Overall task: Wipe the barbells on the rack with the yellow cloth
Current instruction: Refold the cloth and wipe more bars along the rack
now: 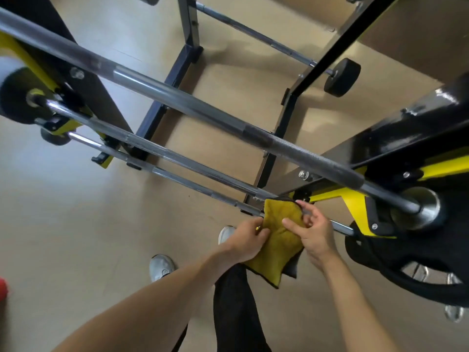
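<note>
One yellow fleecy cloth with dark edging draped over lowest thin chrome barbell near its right end | left hand pinches cloth's left edge | right hand pinches its upper right edge | black-and-yellow steel rack behind.

Both forearms are bare all the way up, no sleeves, watch or bands anywhere in view. The left hand and right hand have no gloves and no rings I can make out. Lower down there's black trousers, loose-ish fabric, and a pair of white trainers with pale grey soles. The second shoe mostly hides behind the arm.
</note>
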### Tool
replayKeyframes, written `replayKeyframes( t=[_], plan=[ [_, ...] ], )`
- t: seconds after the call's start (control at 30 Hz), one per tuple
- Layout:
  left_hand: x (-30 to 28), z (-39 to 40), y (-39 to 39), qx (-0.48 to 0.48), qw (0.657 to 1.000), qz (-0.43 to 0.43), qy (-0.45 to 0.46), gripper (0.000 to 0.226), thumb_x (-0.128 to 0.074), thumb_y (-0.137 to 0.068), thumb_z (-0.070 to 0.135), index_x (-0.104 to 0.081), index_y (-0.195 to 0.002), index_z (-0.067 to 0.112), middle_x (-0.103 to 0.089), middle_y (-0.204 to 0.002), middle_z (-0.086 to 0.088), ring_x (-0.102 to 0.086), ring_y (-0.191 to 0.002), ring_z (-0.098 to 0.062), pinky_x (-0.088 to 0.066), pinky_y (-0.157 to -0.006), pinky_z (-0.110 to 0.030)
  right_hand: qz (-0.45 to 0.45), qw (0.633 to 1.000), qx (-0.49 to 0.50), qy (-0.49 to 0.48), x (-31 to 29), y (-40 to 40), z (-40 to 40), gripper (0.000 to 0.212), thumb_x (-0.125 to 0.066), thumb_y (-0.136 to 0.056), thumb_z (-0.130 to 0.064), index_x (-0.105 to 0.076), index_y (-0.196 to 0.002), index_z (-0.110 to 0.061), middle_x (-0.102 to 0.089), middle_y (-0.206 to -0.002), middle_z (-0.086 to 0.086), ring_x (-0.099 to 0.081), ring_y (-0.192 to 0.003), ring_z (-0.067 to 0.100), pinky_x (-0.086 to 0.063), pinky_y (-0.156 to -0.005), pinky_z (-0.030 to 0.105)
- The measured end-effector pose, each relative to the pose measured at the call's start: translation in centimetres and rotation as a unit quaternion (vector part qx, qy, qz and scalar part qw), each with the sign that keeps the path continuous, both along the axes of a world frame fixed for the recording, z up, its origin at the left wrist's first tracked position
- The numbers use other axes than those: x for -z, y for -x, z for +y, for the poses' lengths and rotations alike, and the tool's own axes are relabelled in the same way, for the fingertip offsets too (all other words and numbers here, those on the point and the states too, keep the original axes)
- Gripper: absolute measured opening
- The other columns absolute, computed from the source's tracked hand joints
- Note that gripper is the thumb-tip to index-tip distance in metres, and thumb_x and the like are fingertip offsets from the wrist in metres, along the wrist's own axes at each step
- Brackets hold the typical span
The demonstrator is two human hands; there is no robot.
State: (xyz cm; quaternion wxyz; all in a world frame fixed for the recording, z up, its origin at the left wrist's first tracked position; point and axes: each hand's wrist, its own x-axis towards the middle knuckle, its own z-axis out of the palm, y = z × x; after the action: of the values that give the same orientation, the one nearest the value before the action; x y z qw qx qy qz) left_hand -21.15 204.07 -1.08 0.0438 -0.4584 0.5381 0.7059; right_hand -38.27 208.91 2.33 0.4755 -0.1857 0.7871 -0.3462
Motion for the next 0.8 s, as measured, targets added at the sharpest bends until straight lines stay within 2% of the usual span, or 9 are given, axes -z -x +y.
replayKeyframes(
  t=[0.07, 0.17, 0.3, 0.37, 0.43, 0.53, 0.67, 0.73, 0.8],
  plan=[
    [0.2, 0.1, 0.4, 0.009, 0.999, 0.030, 0.014, 0.041, -0.046, -0.098, 0.051, -0.058, -0.126, 0.025, -0.067, -0.114, 0.005, -0.063, -0.103, -0.011, -0.051, -0.096, -0.035, 0.113, 0.993, -0.010, 0.035, 0.2, 0.5, 0.2, 0.050, -0.086, -0.073, -0.013, -0.065, -0.115, -0.030, -0.064, -0.098, 0.014, -0.063, -0.093, 0.029, -0.059, -0.075, 0.032],
    [1.0, 0.4, 1.0, 0.032, 0.995, 0.083, -0.039, 0.059, -0.064, -0.083, 0.061, -0.053, -0.132, 0.029, -0.067, -0.118, 0.008, -0.065, -0.107, -0.011, -0.054, -0.095, -0.037, 0.299, 0.950, -0.036, 0.088, 0.8, 0.0, 1.3, 0.032, -0.081, -0.078, -0.009, -0.069, -0.104, -0.023, -0.059, -0.095, 0.002, -0.063, -0.089, 0.024, -0.054, -0.074, 0.023],
    [1.5, 1.0, 2.4, 0.069, 0.991, 0.110, 0.046, 0.037, -0.069, -0.086, 0.023, -0.061, -0.121, 0.016, -0.065, -0.110, -0.002, -0.065, -0.097, -0.016, -0.057, -0.089, -0.038, 0.460, 0.869, -0.020, 0.181, 1.6, -0.4, 2.9, 0.012, -0.077, -0.082, -0.004, -0.073, -0.094, -0.004, -0.054, -0.098, 0.008, -0.062, -0.086, 0.030, -0.046, -0.079, 0.009],
    [1.1, 0.5, 3.4, -0.004, 0.990, 0.131, 0.061, 0.028, -0.061, -0.089, 0.008, -0.061, -0.116, 0.012, -0.060, -0.103, 0.004, -0.061, -0.091, -0.009, -0.056, -0.088, -0.033, 0.507, 0.831, -0.010, 0.231, 2.0, -0.2, 2.7, 0.017, -0.074, -0.086, -0.005, -0.071, -0.101, 0.002, -0.054, -0.104, 0.017, -0.061, -0.094, 0.034, -0.049, -0.086, 0.018],
    [1.0, -0.4, 4.1, -0.085, 0.985, 0.136, 0.061, 0.047, -0.056, -0.088, -0.001, -0.052, -0.131, 0.019, -0.060, -0.116, 0.009, -0.059, -0.105, -0.007, -0.051, -0.100, -0.035, 0.528, 0.820, -0.050, 0.216, 3.1, -0.4, 2.3, 0.031, -0.070, -0.088, -0.005, -0.066, -0.118, 0.002, -0.050, -0.122, 0.023, -0.053, -0.115, 0.036, -0.048, -0.098, 0.032],
    [3.0, -1.0, 4.7, -0.101, 0.977, 0.063, 0.177, 0.075, -0.054, -0.090, -0.001, -0.027, -0.152, 0.032, -0.050, -0.135, 0.005, -0.047, -0.118, -0.006, -0.041, -0.108, -0.030, 0.498, 0.840, -0.182, 0.118, 5.7, -1.6, 2.2, 0.054, -0.069, -0.085, -0.004, -0.055, -0.137, -0.009, -0.040, -0.143, 0.011, -0.040, -0.131, 0.028, -0.049, -0.101, 0.042],
    [5.6, 0.2, 4.9, -0.073, 0.977, 0.032, 0.197, 0.075, -0.053, -0.099, 0.022, -0.007, -0.154, 0.044, -0.055, -0.132, 0.000, -0.055, -0.112, -0.012, -0.050, -0.101, -0.035, 0.396, 0.846, -0.357, -0.008, 8.2, -1.3, -0.1, 0.091, -0.077, -0.083, -0.018, -0.021, -0.156, -0.019, -0.021, -0.160, 0.002, -0.024, -0.147, 0.024, -0.035, -0.112, 0.042],
    [6.7, 0.9, 4.4, -0.067, 0.972, 0.034, 0.221, 0.082, -0.056, -0.097, 0.023, -0.001, -0.155, 0.040, -0.059, -0.126, 0.001, -0.058, -0.105, -0.007, -0.051, -0.096, -0.027, 0.368, 0.831, -0.409, -0.087, 8.4, -0.3, -2.2, 0.091, -0.075, -0.085, -0.025, -0.017, -0.156, -0.022, -0.026, -0.160, 0.000, -0.027, -0.146, 0.023, -0.033, -0.114, 0.043],
    [7.4, 1.5, 3.6, -0.096, 0.963, 0.025, 0.250, 0.085, -0.057, -0.096, 0.016, -0.001, -0.155, 0.040, -0.057, -0.130, 0.003, -0.056, -0.110, -0.005, -0.046, -0.100, -0.027, 0.355, 0.819, -0.435, -0.121, 8.6, 0.3, -3.8, 0.069, -0.071, -0.088, -0.031, -0.034, -0.146, -0.024, -0.048, -0.144, 0.000, -0.047, -0.133, 0.023, -0.042, -0.108, 0.041]
  ],
)
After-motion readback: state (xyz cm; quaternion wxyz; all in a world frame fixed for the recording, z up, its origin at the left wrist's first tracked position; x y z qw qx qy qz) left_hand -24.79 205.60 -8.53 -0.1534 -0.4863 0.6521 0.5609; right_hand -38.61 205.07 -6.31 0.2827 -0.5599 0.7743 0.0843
